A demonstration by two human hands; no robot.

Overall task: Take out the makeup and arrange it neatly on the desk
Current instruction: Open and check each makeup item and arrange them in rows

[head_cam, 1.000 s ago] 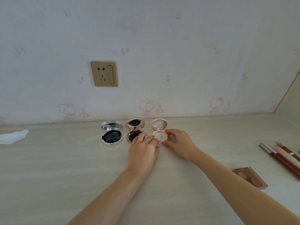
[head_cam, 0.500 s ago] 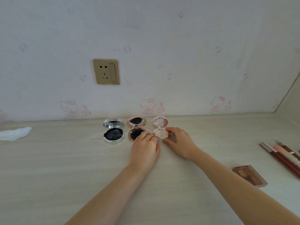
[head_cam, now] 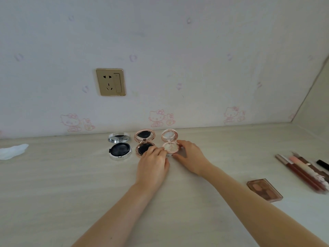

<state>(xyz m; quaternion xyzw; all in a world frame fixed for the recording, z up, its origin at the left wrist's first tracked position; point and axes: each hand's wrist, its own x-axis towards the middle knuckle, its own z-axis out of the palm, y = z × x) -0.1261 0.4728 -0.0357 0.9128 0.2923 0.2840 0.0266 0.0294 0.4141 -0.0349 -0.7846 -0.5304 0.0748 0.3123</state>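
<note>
Your pale pink compact (head_cam: 170,145) sits at the right end of a row of three open compacts, far across the desk (head_cam: 53,193) and close to the wall. Its lid stands up on the far side, so the hinge is away from you and the open face looks back toward you; its long axis, base to lid, runs near to far.

Both of your hands are on it. Your left hand (head_cam: 152,166) comes in from the near-left, its curled fingertips touching the compact's left rim and partly covering the base of the rose-gold compact (head_cam: 144,142) just beside it. Your right hand (head_cam: 191,156) cups the right side, thumb and fingers curved round the base, so it reads as holding the compact, lightly.

The compact lies directly beyond your fingertips, between the two hands, and neither hand is clearly nearer. Any squaring-up is likely a small twist or slide, minding the rose-gold neighbour it nearly touches.

Left of that one is the silver compact (head_cam: 119,147), set slightly apart. Well to the right lie a brown eyeshadow palette (head_cam: 264,191) and a bundle of lip pencils (head_cam: 302,172), not yet in the row.
</note>
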